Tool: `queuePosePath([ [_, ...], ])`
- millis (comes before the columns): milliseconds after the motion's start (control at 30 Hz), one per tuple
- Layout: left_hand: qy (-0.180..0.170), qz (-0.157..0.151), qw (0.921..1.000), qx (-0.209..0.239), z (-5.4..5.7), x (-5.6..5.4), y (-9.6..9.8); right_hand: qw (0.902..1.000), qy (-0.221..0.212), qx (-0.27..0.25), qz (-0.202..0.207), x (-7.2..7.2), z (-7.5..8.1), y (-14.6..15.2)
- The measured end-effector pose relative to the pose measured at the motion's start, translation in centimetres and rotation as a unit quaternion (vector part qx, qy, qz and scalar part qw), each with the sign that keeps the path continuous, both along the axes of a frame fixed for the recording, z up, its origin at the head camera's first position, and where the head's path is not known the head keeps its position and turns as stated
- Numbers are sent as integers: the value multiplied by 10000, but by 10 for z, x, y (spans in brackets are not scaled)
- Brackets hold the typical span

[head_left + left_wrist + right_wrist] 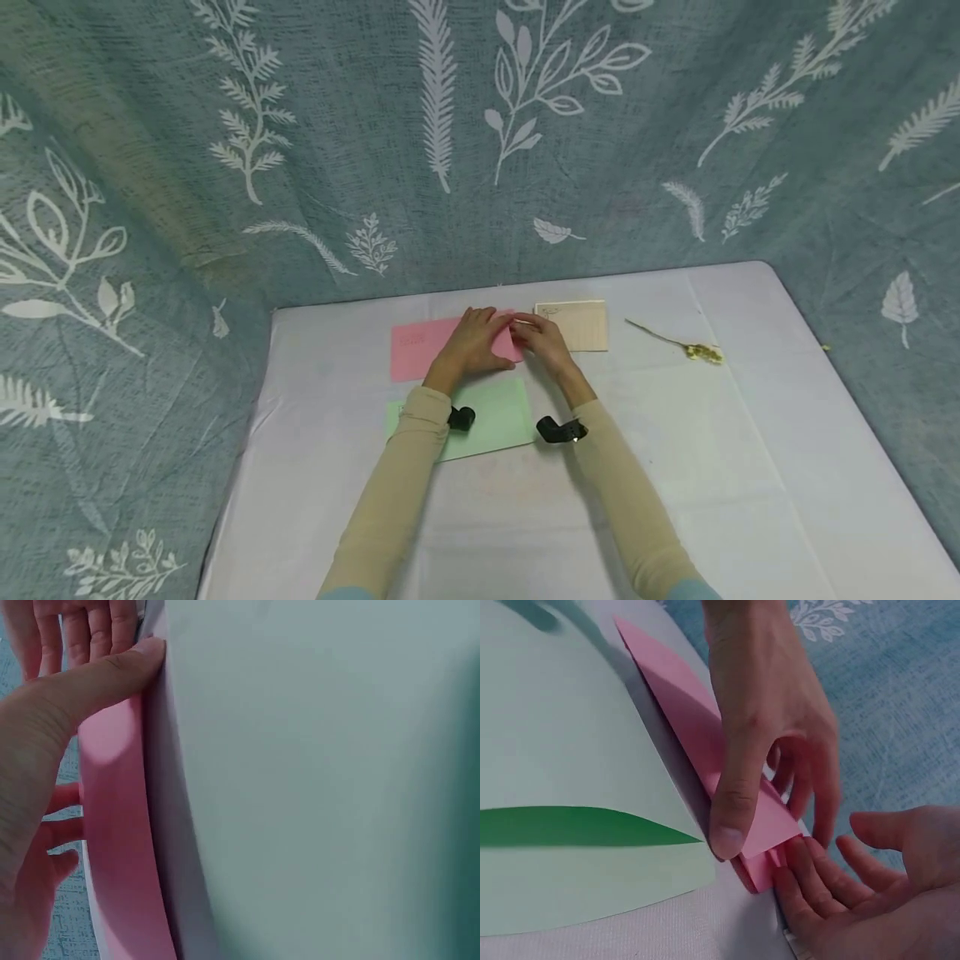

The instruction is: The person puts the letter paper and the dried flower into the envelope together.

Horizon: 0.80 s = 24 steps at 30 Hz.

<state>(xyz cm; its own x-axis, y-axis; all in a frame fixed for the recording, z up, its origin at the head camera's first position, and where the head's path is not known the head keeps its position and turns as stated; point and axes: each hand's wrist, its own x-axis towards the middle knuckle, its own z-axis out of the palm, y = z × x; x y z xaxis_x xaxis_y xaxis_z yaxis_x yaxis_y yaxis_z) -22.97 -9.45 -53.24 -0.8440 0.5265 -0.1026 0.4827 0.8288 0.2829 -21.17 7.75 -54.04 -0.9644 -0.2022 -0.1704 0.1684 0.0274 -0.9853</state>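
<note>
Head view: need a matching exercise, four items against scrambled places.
Things
1. Pink paper
2. Green paper
3. Beige card
4. Flower sprig

Places
A. Farthest right of the four
B. Partly covered by the left forearm, nearest the person
C. Just beyond the right hand, second from the right
D. Gripped by the left hand, with right-hand fingers at its end

Pairs: 1-D, 2-B, 3-C, 4-A
</note>
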Motion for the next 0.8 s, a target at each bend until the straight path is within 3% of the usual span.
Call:
queuePosePath([
  [300,160,77,9997,183,0,3,1,9999,-54,119,-82,1,-3,3],
  [800,228,120,9994,245,-1,4,-1,9987,-47,-432,-261,7,-4,21],
])
